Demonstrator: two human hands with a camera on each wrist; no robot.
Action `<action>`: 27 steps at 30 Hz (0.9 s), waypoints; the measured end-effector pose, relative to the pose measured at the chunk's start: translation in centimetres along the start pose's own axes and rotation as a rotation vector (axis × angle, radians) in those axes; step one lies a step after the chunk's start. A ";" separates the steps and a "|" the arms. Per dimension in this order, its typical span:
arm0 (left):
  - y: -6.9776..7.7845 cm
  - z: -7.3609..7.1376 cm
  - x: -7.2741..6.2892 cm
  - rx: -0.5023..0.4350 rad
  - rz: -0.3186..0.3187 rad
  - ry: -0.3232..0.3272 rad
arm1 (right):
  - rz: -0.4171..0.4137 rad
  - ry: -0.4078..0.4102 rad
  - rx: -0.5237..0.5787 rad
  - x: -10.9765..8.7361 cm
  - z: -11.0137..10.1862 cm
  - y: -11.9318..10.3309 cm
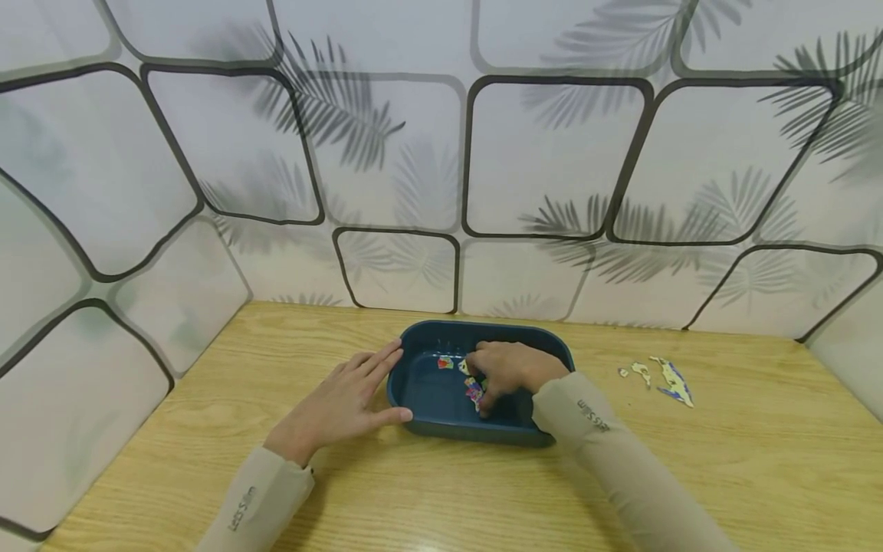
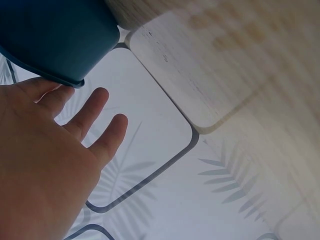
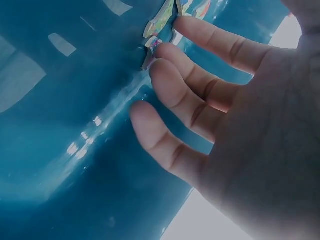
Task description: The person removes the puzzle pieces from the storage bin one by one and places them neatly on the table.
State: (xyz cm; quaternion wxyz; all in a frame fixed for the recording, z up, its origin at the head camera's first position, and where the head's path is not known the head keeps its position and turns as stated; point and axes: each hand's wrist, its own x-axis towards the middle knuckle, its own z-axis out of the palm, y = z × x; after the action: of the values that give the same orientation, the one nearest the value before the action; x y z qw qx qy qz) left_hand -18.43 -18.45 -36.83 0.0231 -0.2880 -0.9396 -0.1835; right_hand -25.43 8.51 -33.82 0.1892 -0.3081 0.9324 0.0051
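Observation:
A dark blue rectangular plastic basin (image 1: 441,433) stands on the wooden table. My left hand (image 1: 348,402) rests against its left end, fingers straight along the rim and thumb on the near corner. In the left wrist view, fingertips touch the basin's rim (image 2: 65,80). Inside the basin lie several small flat colourful cut-out pieces (image 1: 445,363). My right hand (image 1: 513,368) reaches down into the basin over them, fingers slightly bent. In the right wrist view its fingertips touch or nearly touch the pieces (image 3: 161,20); no firm hold shows, and the hand partly hides them.
Right of the basin, a long pale piece with blue edges (image 1: 674,382) lies on the table (image 1: 745,460), beside a smaller irregular piece (image 1: 641,373) and a tiny one (image 1: 623,372). A patterned wall (image 1: 524,276) with leaf prints rises behind the table and on the left.

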 end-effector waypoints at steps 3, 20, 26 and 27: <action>0.0 0.0 0.0 -0.006 -0.006 -0.003 | -0.004 0.006 -0.005 -0.1 0.1 -0.1; 0.0 -0.1 0.0 -0.004 0.001 -0.006 | 0.000 0.024 -0.049 0.2 0.1 -0.5; 0.0 -0.1 0.0 -0.006 0.003 -0.008 | -0.010 0.037 -0.088 0.2 0.3 -0.7; 0.0 -0.1 0.0 -0.005 0.004 -0.010 | -0.013 0.037 -0.087 0.2 0.3 -0.7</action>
State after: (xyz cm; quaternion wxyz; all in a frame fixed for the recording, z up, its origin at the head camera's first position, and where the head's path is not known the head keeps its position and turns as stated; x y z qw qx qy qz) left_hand -18.44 -18.49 -36.78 0.0180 -0.2909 -0.9386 -0.1844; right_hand -25.12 7.89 -34.08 0.1582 -0.3220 0.9326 0.0389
